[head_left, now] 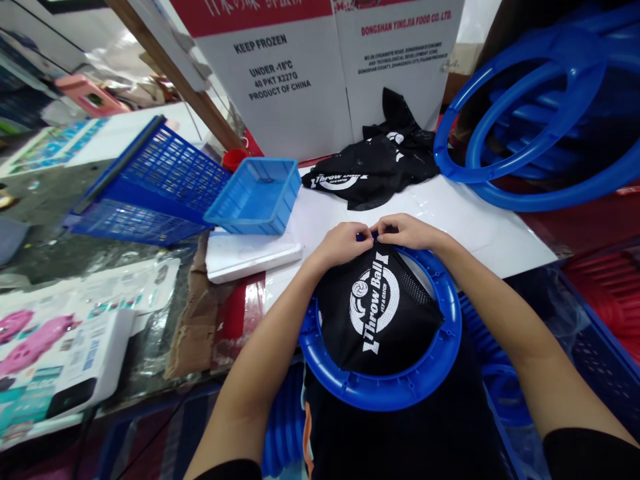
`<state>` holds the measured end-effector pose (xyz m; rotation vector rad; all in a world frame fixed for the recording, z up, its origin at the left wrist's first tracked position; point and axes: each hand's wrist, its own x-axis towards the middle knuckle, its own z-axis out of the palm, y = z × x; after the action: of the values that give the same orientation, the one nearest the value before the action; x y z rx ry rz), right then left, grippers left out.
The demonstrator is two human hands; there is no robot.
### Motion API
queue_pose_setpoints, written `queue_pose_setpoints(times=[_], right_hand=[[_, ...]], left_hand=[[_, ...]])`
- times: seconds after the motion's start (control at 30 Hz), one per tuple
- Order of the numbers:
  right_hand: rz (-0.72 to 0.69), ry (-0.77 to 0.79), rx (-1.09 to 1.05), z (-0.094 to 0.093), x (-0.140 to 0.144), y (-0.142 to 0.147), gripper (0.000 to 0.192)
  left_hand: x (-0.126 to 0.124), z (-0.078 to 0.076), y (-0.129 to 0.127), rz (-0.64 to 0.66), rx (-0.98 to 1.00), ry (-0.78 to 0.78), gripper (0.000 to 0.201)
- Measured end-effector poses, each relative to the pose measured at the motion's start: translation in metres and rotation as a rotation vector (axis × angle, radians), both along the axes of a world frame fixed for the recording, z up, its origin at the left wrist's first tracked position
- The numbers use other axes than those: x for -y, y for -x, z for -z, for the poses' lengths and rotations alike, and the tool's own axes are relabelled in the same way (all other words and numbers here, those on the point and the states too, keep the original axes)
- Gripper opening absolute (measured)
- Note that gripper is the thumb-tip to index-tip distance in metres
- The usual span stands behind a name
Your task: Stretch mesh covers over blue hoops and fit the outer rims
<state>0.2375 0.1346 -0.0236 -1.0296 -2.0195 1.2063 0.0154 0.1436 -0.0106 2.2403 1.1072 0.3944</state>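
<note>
A blue plastic ring (380,392) rests against my body at the table's near edge. Across its opening lies a black mesh cloth (335,327) printed in white with "Throw Ball". My left hand (346,241) pinches the cloth's top edge at the far side of the ring. Right beside it, my right hand (407,233) pinches the same edge, thumb and finger pressed together. The fingertips of both hands nearly meet. On the right the cloth reaches the ring's inner edge, with a gap at the upper right. Whether the cloth is hooked on there I cannot tell.
More black printed cloths (375,167) lie in a pile beyond my hands, against a white carton (300,87). Blue rings (500,177) are stacked at the right. A light blue tray (260,193) and a dark blue basket (165,180) stand at the left.
</note>
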Motion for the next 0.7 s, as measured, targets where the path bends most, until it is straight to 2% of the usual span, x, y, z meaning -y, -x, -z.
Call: queue_pose_setpoints(times=[0.2, 0.3, 0.4, 0.47, 0.53, 0.6, 0.7], right_hand=[[-0.002, 0.000, 0.016, 0.000, -0.001, 0.001, 0.011], [0.047, -0.051, 0.070, 0.000, -0.001, -0.003, 0.011], [0.139, -0.135, 0.159, -0.003, -0.001, -0.013, 0.010], [0.176, -0.176, 0.184, -0.007, 0.001, -0.019, 0.008], [0.149, -0.211, 0.159, -0.011, 0.003, -0.022, 0.005], [0.055, -0.246, 0.145, -0.012, 0.006, -0.021, 0.014], [-0.083, -0.289, 0.233, -0.007, 0.008, -0.014, 0.023]], left_hand=[[-0.002, -0.003, 0.007, 0.051, 0.045, 0.019, 0.017], [0.002, -0.008, 0.020, 0.072, 0.081, -0.126, 0.014], [0.009, -0.011, 0.034, 0.132, -0.033, -0.303, 0.019], [0.012, -0.012, 0.041, 0.186, -0.121, -0.337, 0.024], [0.013, -0.012, 0.044, 0.238, -0.162, -0.313, 0.027], [0.013, -0.011, 0.044, 0.260, -0.167, -0.274, 0.026], [0.010, -0.008, 0.043, 0.216, -0.122, -0.216, 0.017]])
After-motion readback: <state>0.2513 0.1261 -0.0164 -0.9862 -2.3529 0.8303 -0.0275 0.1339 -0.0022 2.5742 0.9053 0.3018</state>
